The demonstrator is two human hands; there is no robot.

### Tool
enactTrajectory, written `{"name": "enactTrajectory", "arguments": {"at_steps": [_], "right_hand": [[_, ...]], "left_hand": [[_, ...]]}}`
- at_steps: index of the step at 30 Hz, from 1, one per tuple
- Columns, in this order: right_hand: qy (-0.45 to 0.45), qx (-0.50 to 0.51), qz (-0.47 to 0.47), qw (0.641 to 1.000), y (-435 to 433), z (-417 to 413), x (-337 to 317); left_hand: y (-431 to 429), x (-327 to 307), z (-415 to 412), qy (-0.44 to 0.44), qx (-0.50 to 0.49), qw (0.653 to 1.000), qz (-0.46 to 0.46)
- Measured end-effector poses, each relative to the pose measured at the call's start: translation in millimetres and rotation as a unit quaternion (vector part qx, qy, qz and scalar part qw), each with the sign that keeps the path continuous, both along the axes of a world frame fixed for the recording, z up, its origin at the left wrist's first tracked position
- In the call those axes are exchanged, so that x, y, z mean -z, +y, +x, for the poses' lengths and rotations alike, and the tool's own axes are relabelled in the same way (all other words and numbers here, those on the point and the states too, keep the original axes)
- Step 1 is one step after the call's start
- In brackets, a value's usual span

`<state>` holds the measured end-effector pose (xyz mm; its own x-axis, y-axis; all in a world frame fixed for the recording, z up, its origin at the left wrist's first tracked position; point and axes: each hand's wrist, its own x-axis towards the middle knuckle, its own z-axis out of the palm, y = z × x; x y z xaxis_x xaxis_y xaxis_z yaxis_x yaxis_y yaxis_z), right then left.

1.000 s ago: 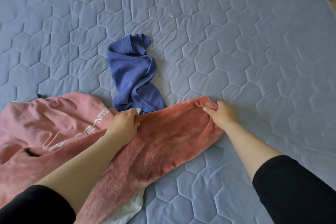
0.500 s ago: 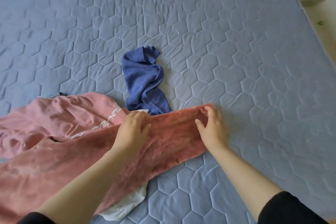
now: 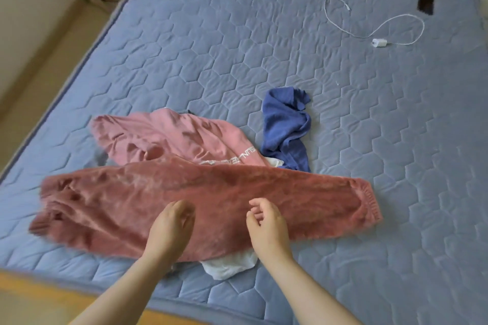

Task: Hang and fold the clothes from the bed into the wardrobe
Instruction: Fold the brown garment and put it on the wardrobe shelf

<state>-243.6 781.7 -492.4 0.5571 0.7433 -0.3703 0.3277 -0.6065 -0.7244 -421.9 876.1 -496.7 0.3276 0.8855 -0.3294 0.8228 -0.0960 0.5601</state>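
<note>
My left hand [image 3: 171,224] and right hand [image 3: 266,224] sit side by side over the middle of a long rust-pink fleece garment [image 3: 303,192]. Both are released, with fingers loosely bent and nothing gripped. The left fingertips are blurred, so I cannot tell whether they touch the pile.

The fleece is plush and fuzzy and lies flat in a broad band across the bed [image 3: 211,47]. It runs out past both hands. Far out beyond my right hand it ends in a ribbed knit cuff, and out past my left hand it bunches into creases.

Just beyond my hands, partly under the far edge of the fleece, lies a smoother, lighter pink garment [image 3: 171,137], rumpled into soft folds. It carries white capital lettering that begins "SUN"; the rest is creased and covered, so I cannot read it.

Beyond my right hand a blue cloth [image 3: 285,124] lies twisted into a loose rope. Between my wrists a thin white cloth [image 3: 229,264] pokes out from under the near edge of the fleece.

The bed cover is grey-blue and quilted in hexagons. Far off beyond my right hand lie a white charger plug [image 3: 379,42] with its looped cable [image 3: 396,18] and a small dark rectangle [image 3: 426,4].
</note>
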Motion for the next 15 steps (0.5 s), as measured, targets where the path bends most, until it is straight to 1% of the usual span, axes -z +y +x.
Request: {"name": "enactTrajectory", "arguments": {"at_steps": [4, 8, 12, 15], "right_hand": [[0.037, -0.05, -0.003, 0.998, 30, -73, 1], [0.075, -0.09, -0.027, 0.993, 57, -140, 10], [0.106, -0.098, -0.051, 0.988, 83, -194, 22], [0.107, -0.092, -0.068, 0.988, 102, -224, 33]], "left_hand": [[0, 8, -79, 0.023, -0.066, 0.997, -0.026], [5, 20, -150, 0.016, -0.116, 0.992, -0.05], [18, 34, -208, 0.015, -0.156, 0.985, -0.069], [31, 45, -243, 0.014, -0.18, 0.979, -0.091]]}}
